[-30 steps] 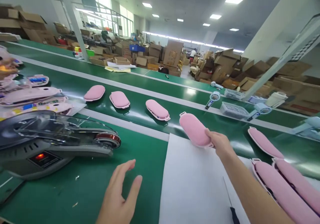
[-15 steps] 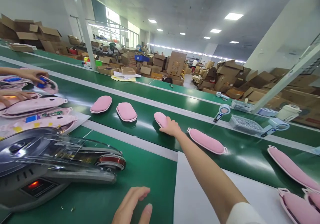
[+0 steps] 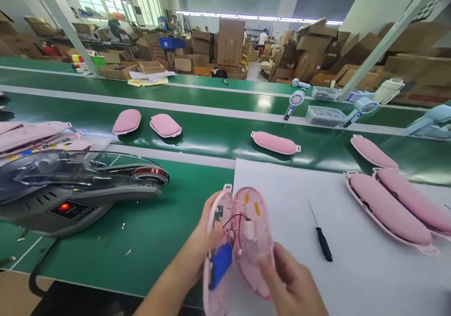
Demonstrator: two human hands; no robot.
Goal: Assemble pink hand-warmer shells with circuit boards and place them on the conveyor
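Observation:
Both hands hold an opened pink plastic case (image 3: 251,255) over the edge of the white sheet (image 3: 292,198). My left hand (image 3: 202,234) grips the left half, which carries a small circuit board (image 3: 219,212) and a blue battery pack (image 3: 221,265). Around the rim of the right half, my right hand (image 3: 287,276) is closed, thumb on the inside. Thin red and dark wires (image 3: 239,227) run between the halves, and bits of yellow tape (image 3: 257,208) stick to the right half's inner face. A black-handled screwdriver (image 3: 323,244) lies on the sheet, right of the case.
A grey tape dispenser (image 3: 84,189) stands at the left on the green bench. Several closed pink cases (image 3: 276,142) lie along the green belt (image 3: 211,135), and more (image 3: 387,208) rest at the right. Farther back are blue hand-held fans (image 3: 294,104) and a clear tub (image 3: 326,115).
The case my right hand was grasping on the belt is now close to me, opened out between both hands. My left hand, empty before, now holds one half. The view has tilted down.

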